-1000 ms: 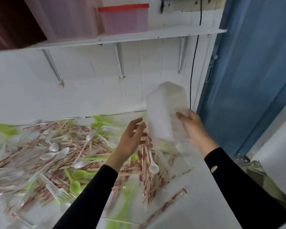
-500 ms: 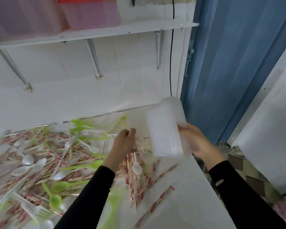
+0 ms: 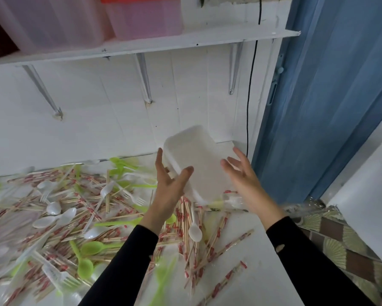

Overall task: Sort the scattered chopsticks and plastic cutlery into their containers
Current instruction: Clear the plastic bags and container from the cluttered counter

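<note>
Container: white, translucent, rectangular; no contents visible. Located at the far right of the tabletop, straight ahead of both hands, tipped up on a slant. Lower end close over the tabletop's far right corner; contact with the surface not determinable. Long axis: near-low to far-high, top leaning slightly leftward, roughly in line with the forearms.

Left hand: gripping the container's left long edge, thumb across the near face, fingers wrapped behind. Sole evident hold.

Right hand: spread, fingers straight, holding nothing. Just beside the right long edge; touching or apart not determinable.

Chopsticks: in red-printed wrappers, heaped across the tabletop to the left of and nearer than the container. Mixed with white spoons, white forks and green spoons.

Judgement: step in hand probably the setting down of the container, mouth up, beside the heap. Heap lying leftward, hence left hand nearer for picking and right hand nearer for steadying the container. Sorting proper apparently not yet begun.

Surroundings: wall shelf overhead carrying pink bins; blue door at right.
</note>
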The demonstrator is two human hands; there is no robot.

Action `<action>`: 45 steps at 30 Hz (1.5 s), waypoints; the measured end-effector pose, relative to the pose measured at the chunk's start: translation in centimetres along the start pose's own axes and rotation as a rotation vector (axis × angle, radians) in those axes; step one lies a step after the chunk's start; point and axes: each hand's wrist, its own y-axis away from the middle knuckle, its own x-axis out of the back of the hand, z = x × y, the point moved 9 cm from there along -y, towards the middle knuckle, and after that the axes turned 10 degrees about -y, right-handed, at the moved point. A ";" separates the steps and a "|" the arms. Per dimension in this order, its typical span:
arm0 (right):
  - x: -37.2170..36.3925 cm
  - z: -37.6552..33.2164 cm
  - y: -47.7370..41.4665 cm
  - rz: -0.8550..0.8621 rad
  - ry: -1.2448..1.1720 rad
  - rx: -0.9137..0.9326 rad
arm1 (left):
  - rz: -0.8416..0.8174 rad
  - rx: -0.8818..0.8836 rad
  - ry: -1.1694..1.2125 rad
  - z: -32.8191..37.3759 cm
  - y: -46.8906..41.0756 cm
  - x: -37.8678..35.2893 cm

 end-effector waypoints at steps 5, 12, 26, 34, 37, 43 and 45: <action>-2.2 4.1 -0.7 -0.052 -0.419 -0.303 | 0.027 -0.103 0.010 0.2 -0.9 -1.0; 4.6 3.3 -4.2 0.214 -0.512 -0.174 | -0.102 -0.070 -0.635 -4.4 -4.6 -0.8; 2.0 -1.2 -13.8 0.210 -0.335 -0.297 | -0.485 -0.025 -1.618 -13.4 -14.0 -3.9; 4.2 1.5 -18.1 0.269 -0.095 -0.351 | -0.426 -0.014 -1.513 -14.1 -9.3 1.3; 4.1 3.0 -19.0 0.259 0.011 -0.414 | -0.441 -0.001 -1.467 -13.8 -8.2 2.7; 2.9 4.0 -20.1 0.268 0.058 -0.408 | -0.397 -0.010 -1.412 -12.2 -8.6 3.2; 2.9 4.1 -20.1 0.319 0.059 -0.382 | -0.286 -0.058 -1.407 -11.2 -9.2 3.7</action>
